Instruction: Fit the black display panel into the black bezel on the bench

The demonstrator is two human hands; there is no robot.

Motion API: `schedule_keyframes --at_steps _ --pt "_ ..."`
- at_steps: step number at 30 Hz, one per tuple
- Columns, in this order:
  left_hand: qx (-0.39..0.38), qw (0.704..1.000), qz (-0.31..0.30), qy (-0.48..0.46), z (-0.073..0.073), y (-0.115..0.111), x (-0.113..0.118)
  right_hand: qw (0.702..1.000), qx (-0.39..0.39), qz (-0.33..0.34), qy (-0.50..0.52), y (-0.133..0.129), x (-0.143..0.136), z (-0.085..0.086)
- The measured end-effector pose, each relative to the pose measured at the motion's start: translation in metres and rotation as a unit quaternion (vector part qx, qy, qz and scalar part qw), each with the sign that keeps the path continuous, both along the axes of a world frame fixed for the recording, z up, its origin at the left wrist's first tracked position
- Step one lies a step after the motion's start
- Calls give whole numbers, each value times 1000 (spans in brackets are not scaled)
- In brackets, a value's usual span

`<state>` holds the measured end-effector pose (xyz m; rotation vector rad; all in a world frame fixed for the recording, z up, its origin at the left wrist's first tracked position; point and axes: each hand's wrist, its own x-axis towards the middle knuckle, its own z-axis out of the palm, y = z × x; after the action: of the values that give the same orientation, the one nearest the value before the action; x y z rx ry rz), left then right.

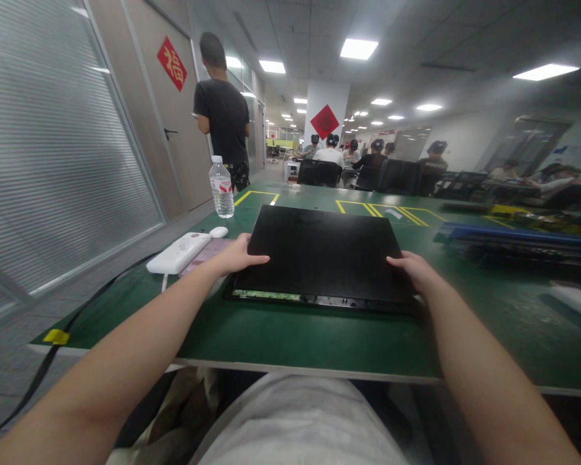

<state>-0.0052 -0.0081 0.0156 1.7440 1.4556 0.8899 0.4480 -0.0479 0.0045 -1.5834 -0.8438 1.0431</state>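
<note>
A flat black display panel [324, 252] lies in front of me, tilted with its far edge raised. My left hand [237, 255] grips its left edge, thumb on the dark face and fingers hidden beneath. On the opposite edge my right hand [414, 270] holds it the same way. Along the panel's near side a green circuit board strip [271, 295] shows, set in a dark frame that seems to rest on the table. Whether the panel touches that frame all along cannot be made out.
The green table [310, 345] carries a water bottle [221, 187], a white power strip [179, 252] and a small white object [218, 232] at left. Blue-edged dark panels [518, 240] are stacked at right. A person [221, 116] stands beyond; others sit farther back.
</note>
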Motion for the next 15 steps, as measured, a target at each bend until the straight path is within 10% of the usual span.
schedule_keyframes --at_steps 15 --pt "-12 999 -1 -33 -4 3 -2 999 41 12 15 0 4 4"
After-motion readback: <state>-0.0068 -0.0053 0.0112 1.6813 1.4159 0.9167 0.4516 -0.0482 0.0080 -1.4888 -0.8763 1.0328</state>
